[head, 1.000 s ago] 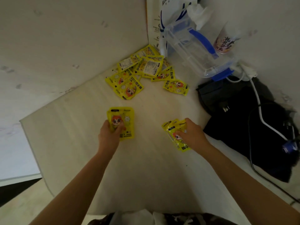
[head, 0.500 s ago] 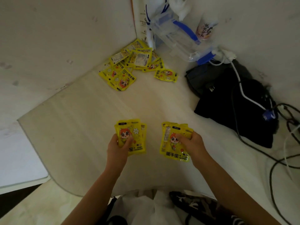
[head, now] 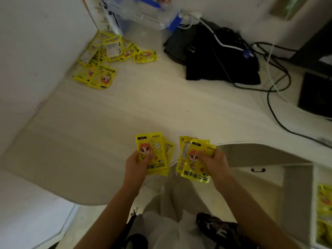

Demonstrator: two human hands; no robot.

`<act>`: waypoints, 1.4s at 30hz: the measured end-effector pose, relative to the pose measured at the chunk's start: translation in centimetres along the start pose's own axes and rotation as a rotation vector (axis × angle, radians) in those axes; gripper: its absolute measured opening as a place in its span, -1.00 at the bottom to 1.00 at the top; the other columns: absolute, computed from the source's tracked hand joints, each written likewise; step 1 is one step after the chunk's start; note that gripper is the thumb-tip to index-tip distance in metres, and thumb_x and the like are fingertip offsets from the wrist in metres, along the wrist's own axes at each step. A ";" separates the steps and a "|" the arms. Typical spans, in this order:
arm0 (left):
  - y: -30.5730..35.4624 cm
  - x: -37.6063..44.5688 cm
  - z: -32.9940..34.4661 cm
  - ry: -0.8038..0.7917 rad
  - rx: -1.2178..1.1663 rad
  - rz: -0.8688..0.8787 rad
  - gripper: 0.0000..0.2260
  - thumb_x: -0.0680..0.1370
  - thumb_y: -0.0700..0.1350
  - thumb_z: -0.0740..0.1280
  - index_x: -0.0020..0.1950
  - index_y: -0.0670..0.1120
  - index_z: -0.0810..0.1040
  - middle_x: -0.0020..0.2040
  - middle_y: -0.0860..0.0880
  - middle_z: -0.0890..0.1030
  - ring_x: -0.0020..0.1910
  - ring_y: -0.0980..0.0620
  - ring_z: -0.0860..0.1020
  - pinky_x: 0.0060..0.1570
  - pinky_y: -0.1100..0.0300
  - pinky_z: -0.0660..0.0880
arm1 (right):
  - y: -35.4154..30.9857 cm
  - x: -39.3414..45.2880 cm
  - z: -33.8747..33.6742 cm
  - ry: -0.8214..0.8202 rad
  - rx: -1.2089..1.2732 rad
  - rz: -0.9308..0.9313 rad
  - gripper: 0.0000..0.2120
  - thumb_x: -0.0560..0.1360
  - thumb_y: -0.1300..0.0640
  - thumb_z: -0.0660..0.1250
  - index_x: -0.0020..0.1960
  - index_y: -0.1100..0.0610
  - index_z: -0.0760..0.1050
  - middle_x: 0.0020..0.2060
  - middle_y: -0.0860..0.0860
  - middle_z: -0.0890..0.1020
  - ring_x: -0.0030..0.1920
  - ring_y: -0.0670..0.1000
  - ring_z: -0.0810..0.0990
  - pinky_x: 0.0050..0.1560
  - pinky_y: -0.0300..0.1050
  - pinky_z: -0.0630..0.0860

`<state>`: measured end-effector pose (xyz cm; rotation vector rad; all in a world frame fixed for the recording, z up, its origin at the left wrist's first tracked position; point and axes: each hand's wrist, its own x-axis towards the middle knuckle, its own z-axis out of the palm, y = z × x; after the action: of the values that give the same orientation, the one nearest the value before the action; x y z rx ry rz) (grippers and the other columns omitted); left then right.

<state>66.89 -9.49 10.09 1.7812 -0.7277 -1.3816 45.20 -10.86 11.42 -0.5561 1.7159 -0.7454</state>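
My left hand (head: pixel 137 164) grips a small stack of yellow hand-warmer packets (head: pixel 157 155), thumb pressed on the cartoon face of the top one. My right hand (head: pixel 214 162) grips a second small stack of the same packets (head: pixel 190 169), fanned slightly. Both stacks hang over the near edge of the pale desk (head: pixel 111 123), above my lap. A loose pile of several more yellow packets (head: pixel 107 58) lies in the far left corner of the desk against the wall.
A clear plastic box with blue handles (head: pixel 147 13) stands at the back. A black bag (head: pixel 219 58) with white and black cables (head: pixel 274 83) lies at the right. More yellow packets (head: pixel 324 212) sit in a box at the lower right. A drawer handle (head: pixel 258 170) shows under the desk.
Both hands have drawn their packet stacks back from the middle of the desk to its near edge. The view has shifted back and right, so the corner pile looks farther away.
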 end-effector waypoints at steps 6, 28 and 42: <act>-0.4 -2.8 2.4 -0.159 0.102 0.039 -0.94 0.54 -0.08 0.36 -0.09 0.02 0.63 -0.25 0.10 0.68 -0.32 0.26 0.63 -0.41 0.40 0.49 | 4.0 -4.2 -4.1 0.173 0.068 0.008 -0.85 0.44 0.20 0.43 0.00 0.13 0.56 -0.14 0.09 0.67 -0.17 0.10 0.66 -0.22 -0.01 0.59; -10.2 -22.4 22.7 -0.539 0.563 0.189 -0.92 0.54 -0.02 0.36 -0.08 -0.02 0.55 -0.22 0.05 0.60 -0.28 0.18 0.53 -0.38 0.42 0.40 | 22.9 -19.0 -27.7 0.579 0.543 0.119 -0.88 0.46 0.18 0.42 -0.03 0.09 0.52 -0.19 0.01 0.66 -0.22 0.00 0.65 -0.28 -0.13 0.55; -14.5 -31.1 36.6 -0.675 0.518 0.216 -0.95 0.53 -0.01 0.37 -0.06 0.07 0.52 -0.09 0.05 0.64 -0.14 0.13 0.61 -0.20 0.24 0.46 | 28.9 -21.2 -42.9 0.722 0.646 0.160 -0.79 0.44 0.15 0.43 0.06 0.13 0.55 -0.08 0.09 0.70 -0.08 0.12 0.68 -0.01 0.11 0.62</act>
<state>23.42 15.58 9.87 1.5072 -1.7118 -1.7608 9.64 32.24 11.92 0.3418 1.9693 -1.4158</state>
